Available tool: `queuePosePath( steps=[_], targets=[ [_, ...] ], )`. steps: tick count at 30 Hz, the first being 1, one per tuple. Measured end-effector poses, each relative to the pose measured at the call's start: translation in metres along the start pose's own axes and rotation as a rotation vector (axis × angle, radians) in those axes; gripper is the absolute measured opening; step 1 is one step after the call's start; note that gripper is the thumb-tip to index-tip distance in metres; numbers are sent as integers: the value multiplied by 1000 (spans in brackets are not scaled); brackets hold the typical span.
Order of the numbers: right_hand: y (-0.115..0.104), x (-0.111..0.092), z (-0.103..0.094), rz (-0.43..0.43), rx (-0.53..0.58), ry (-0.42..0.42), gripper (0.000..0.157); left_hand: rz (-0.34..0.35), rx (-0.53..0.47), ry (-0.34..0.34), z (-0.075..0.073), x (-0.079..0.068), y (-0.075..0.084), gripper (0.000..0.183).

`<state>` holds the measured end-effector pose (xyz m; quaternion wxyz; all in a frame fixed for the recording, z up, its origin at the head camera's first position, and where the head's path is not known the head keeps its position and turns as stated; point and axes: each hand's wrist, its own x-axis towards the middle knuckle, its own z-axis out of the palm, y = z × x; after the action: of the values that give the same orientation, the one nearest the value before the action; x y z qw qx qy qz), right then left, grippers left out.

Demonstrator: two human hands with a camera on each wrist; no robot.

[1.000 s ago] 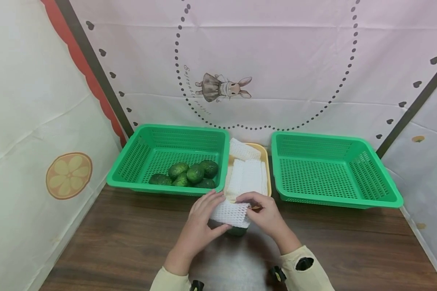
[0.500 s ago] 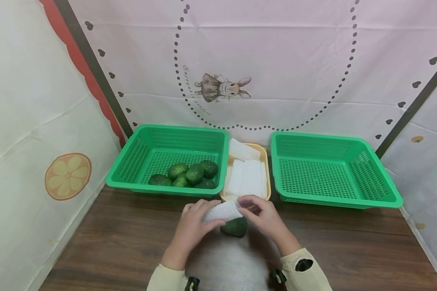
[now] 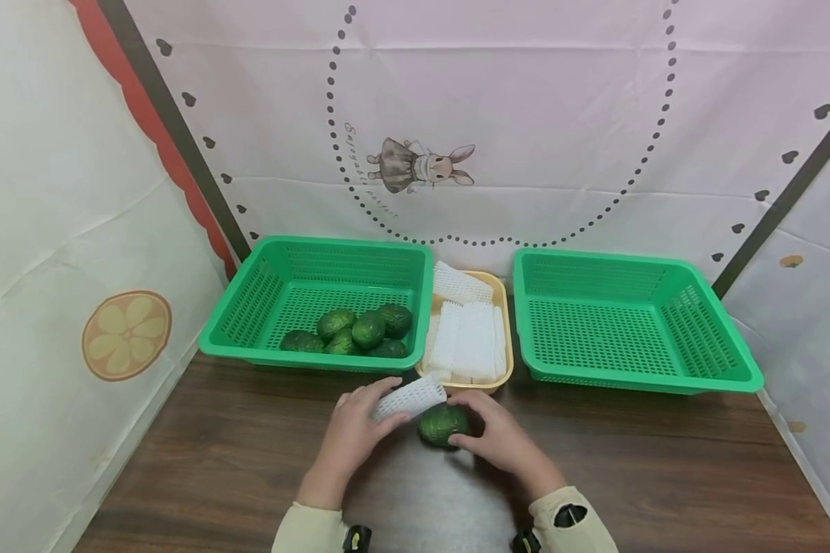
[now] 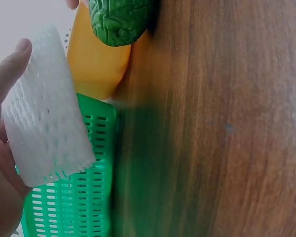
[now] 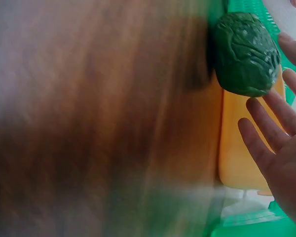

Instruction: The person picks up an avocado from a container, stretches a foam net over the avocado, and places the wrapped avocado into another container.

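My left hand (image 3: 349, 434) grips a white foam net sleeve (image 3: 410, 397) between thumb and fingers. In the left wrist view the foam sleeve (image 4: 49, 113) is a flattened tube with one end free. A dark green, wrinkled avocado (image 3: 439, 425) lies on the table just right of the sleeve. At its right side is my right hand (image 3: 501, 438), thumb and forefinger spread about it. The right wrist view has that hand's fingers (image 5: 269, 131) fairly straight and fanned out, with fingertips right at the lower end of the avocado (image 5: 246, 54).
Several more avocados (image 3: 369, 330) lie in the left green basket (image 3: 249, 349). Behind the hands, a yellow tray (image 3: 506, 338) holds a stack of white foam sleeves (image 3: 473, 338). Another green basket (image 3: 636, 380) stands at the right. A patterned cloth (image 3: 560, 115) hangs behind.
The left hand has drawn the sleeve leftward off the avocado's top, uncovering it. My right hand has let go of the sleeve and come down beside the avocado.
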<state>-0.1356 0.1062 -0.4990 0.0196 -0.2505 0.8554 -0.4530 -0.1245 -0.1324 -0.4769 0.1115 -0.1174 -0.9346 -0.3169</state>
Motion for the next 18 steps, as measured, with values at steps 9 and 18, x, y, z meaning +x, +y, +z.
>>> queuePosePath(
  steps=[9,18],
  targets=[
    [5,-1,10,78,-18,-27,50,-4,-24,-4,0,-2,-1,44],
    [4,-1,13,111,-10,-4,48,25,-31,1,0,-3,-4,48]
  ],
)
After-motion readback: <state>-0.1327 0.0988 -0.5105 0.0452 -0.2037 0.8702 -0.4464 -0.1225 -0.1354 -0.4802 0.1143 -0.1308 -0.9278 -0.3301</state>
